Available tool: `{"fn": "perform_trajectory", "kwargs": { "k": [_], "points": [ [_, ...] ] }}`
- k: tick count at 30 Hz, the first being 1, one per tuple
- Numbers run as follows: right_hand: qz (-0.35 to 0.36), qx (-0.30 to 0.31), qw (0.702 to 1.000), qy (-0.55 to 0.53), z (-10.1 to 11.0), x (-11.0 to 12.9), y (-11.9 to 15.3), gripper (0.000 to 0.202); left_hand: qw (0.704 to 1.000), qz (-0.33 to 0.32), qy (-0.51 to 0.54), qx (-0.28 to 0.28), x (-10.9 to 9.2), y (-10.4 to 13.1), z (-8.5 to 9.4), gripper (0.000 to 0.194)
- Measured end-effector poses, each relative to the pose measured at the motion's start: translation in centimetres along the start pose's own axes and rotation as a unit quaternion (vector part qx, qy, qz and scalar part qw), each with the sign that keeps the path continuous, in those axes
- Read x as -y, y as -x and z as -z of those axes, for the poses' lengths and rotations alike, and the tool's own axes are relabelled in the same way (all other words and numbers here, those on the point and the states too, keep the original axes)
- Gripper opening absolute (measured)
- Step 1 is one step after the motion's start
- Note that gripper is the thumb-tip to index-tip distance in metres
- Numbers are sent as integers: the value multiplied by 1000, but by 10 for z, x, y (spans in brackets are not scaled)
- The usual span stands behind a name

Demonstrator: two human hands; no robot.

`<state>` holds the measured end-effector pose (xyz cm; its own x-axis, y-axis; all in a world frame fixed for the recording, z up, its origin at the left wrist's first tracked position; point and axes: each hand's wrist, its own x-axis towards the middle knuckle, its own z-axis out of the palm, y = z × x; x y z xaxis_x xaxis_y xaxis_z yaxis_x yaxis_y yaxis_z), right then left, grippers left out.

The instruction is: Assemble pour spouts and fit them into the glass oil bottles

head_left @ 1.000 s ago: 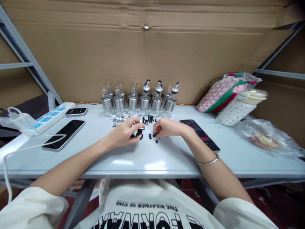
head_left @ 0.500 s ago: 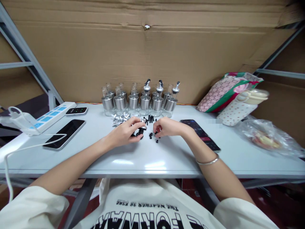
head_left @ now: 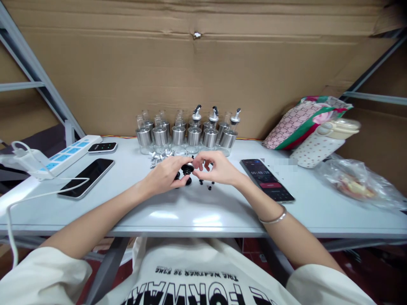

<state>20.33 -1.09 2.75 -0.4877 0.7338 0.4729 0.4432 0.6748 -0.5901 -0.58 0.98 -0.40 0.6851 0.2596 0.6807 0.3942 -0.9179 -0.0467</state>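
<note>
Black stopper [head_left: 187, 169] gripped in L hand [head_left: 163, 173], in front of bottles [head_left: 194, 136]; R hand [head_left: 218, 167] just moved over from small blk parts [head_left: 210, 188], so both hands now at 1 pc; R grip can't tell.

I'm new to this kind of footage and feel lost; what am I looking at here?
No machine here: these are a person's bare hands, seen from one head-worn camera looking forward and down. The left hand holds a black ribbed piece; the right hand has its fingertips beside it, though whether they grip anything is unclear. On the table lie silver fittings, small black parts and two phones. Behind stand metal-banded glass bottles.
</note>
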Motion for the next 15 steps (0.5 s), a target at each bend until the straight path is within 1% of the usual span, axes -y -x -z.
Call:
{"fn": "perform_trajectory", "kwargs": {
  "k": [2, 4, 6, 9, 15],
  "points": [
    [9, -9, 1000, -26, -5, -1, 1, 9, 1000, 2, 9, -14, 0, 0, 1, 31],
    [9, -12, 998, -58, -7, -2, 2, 17, 1000, 3, 15, -16, 0, 0, 2, 27],
    [5, -11, 996, -83, -9, -3, 2, 22, 1000, 11, 11, -1, -1, 0, 3, 23],
    [-3, -1, 995, -100, -10, -4, 3, 26, 999, 25, 11, 20, -1, 0, 2, 25],
    [-30, 12, 992, -125, -10, -5, 3, 25, 994, 61, 78, 40, -3, 1, 3, 27]
  ]
}}
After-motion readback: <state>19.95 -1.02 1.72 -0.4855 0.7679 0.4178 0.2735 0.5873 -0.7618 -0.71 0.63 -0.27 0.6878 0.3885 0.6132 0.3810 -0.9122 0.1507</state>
